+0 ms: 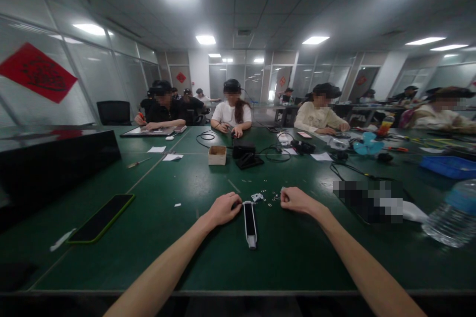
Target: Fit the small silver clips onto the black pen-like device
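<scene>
A narrow, dark device with a white frame (250, 222) lies lengthwise on the green table, its pale narrow end towards me. Beside its far left corner, my left hand (226, 208) rests with fingers curled; what they hold, if anything, is hidden. My right hand (297, 200) is closed in a pinch to the right of the device, around something tiny that I cannot make out. Between the hands lie a small whitish part (256, 197) and several tiny loose pieces (269, 204), just beyond the device.
A phone with a green edge (104, 218) lies left, near a dark screen (59, 173). At right stand a water bottle (451, 215) and a blue tray (448, 166). A small cardboard box (217, 156) sits ahead. Several people work across the table.
</scene>
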{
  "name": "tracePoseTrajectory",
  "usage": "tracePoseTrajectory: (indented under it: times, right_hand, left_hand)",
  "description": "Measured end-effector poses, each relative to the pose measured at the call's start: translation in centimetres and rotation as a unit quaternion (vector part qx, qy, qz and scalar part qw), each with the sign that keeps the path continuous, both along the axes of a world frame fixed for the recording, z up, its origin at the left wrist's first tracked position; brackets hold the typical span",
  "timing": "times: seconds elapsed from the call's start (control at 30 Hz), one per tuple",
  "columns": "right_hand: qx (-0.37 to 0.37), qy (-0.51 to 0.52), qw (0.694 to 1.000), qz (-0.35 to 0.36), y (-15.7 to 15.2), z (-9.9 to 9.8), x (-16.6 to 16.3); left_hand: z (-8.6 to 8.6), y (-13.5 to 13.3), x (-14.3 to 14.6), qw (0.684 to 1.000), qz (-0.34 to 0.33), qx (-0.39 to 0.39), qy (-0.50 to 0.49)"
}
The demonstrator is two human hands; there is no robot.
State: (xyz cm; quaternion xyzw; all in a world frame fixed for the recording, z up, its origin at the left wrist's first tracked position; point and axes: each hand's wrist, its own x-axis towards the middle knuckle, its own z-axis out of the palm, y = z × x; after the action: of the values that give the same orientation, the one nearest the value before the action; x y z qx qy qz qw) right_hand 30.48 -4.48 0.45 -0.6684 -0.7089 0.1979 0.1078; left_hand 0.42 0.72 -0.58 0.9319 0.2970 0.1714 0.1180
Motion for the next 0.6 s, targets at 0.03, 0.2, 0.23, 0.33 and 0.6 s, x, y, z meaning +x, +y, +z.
tracePoseTrajectory:
  times: [0.03, 0.2, 0.23, 0.33, 0.6]
  right_hand:
    - [0.012, 0.009, 1.0, 0.008, -0.1, 0.1, -0.3]
    - [0.111, 0.079, 0.989, 0.058, -0.8, 0.5, -3.0]
    - [0.125, 0.095, 0.985, 0.065, -0.9, 0.4, -3.7]
    - [0.171, 0.124, 0.975, 0.069, -1.0, 0.0, -5.6]
    - [0.189, 0.128, 0.97, 0.083, -1.3, -0.3, -7.3]
  left_hand:
    - [0.1, 0.0, 0.0, 1.0, 0.0, 0.0, 0.002]
    - [0.2, -0.2, 0.0, 1.0, 0.006, 0.002, 0.006]
    - [0.2, -0.2, 0.1, 1.0, 0.006, 0.005, 0.005]
    - [0.0, -0.1, 0.1, 1.0, 0.003, 0.014, 0.001]
    - [-0.2, 0.0, 0.0, 1.0, -0.001, 0.015, -0.005]
